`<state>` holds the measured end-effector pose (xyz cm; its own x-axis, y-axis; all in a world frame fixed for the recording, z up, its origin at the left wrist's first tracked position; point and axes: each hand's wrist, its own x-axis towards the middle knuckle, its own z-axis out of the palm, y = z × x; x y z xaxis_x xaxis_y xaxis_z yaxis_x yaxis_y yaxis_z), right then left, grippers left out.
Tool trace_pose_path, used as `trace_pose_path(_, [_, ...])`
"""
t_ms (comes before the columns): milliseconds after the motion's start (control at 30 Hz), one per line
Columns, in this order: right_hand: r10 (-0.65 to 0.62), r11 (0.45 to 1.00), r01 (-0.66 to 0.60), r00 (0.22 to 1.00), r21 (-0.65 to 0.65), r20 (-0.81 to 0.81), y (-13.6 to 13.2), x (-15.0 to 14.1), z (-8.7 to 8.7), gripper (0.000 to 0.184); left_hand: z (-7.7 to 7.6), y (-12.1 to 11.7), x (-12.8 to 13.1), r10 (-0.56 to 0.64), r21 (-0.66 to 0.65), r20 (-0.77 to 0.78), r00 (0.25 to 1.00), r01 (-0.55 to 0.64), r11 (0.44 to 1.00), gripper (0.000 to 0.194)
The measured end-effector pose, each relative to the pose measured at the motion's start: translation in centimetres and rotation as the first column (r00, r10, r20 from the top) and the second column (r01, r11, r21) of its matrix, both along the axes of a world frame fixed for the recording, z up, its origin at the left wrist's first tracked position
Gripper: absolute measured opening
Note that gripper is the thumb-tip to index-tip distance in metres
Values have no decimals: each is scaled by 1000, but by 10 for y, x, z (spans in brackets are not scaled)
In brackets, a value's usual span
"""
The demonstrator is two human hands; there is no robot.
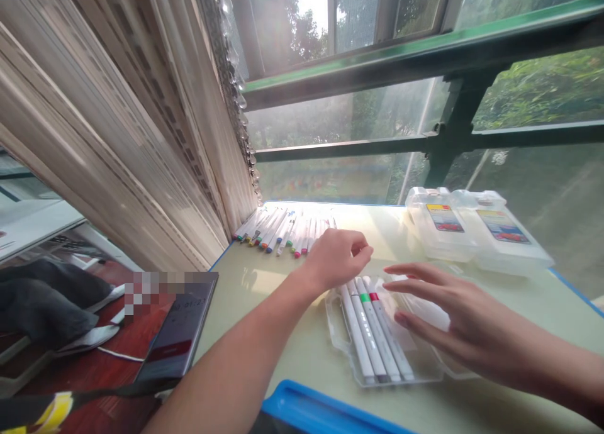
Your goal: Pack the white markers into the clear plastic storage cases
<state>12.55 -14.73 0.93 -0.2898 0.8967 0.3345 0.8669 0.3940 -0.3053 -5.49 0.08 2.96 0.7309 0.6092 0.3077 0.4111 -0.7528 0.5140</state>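
Observation:
A clear plastic case [337, 336] lies open on the table, with several white markers [365, 339] side by side in its left part. Two of these show a green and a red band. My left hand [337, 255] is over the case's far left end, fingers curled and thumb bent in; what it holds, if anything, is hidden. Above the case's right side my right hand [438, 305] is open, its fingers spread and pointing left. Beyond my left hand, a row of loose white markers [283, 229] with coloured ends lies along the far left edge.
Two closed translucent cases [441, 233] with labels stand at the far right. A blue tray-like object [311, 412] is at the near edge. On the left are a phone [177, 333] and a pale curtain [141, 107]. A window frame [443, 132] rises behind the table.

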Motion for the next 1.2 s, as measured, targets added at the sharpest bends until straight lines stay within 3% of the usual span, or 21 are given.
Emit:
trace_pose_path(233, [2,999,-3,1000,39,23,-2,-1,1,39,2,-5,1,24,-30,-10,1000,-25,999,26])
trace_pose_path(900, [-10,1000,11,999,-10,51,1,3,-9,41,1,-4,0,80,-27,-18,997,-81,996,26])
trace_pose_path(1200, [19,999,-15,996,-39,92,-1,4,-2,41,3,-5,2,88,-28,-46,995,-89,996,25])
